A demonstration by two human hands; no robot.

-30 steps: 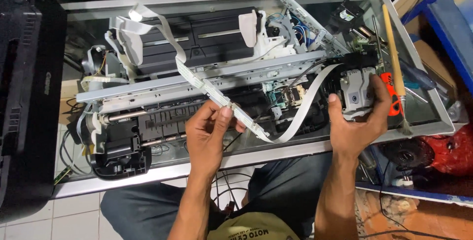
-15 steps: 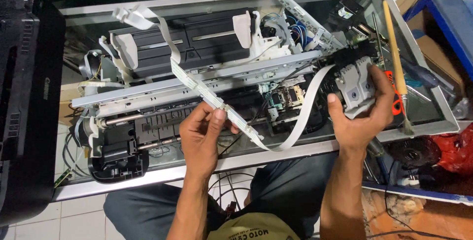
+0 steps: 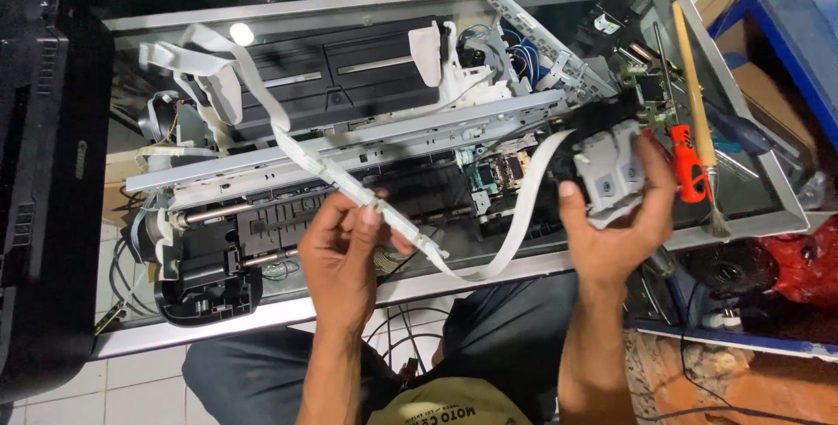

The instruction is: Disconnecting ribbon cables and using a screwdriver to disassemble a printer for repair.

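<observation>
An opened printer mechanism (image 3: 349,128) lies on a glass-topped table (image 3: 751,215), its metal rail and black parts exposed. My left hand (image 3: 345,255) pinches a white flat ribbon cable (image 3: 297,150) that runs from the upper left of the mechanism down past my fingers. My right hand (image 3: 615,229) grips a grey and black print carriage (image 3: 607,172) lifted off the right end of the rail. A second white flat cable (image 3: 524,215) curves from that carriage down towards the table's front edge.
A black printer cover (image 3: 44,198) stands at the left. On the table's right lie a long wooden-handled brush (image 3: 694,111) and an orange-handled screwdriver (image 3: 690,172). Blue shelving (image 3: 786,32) and a red bag (image 3: 807,263) sit at the right. Black wires (image 3: 401,329) hang over my lap.
The view has shifted and closed in a little. My right hand has tilted the carriage more towards me. My left hand keeps its pinch on the ribbon cable.
</observation>
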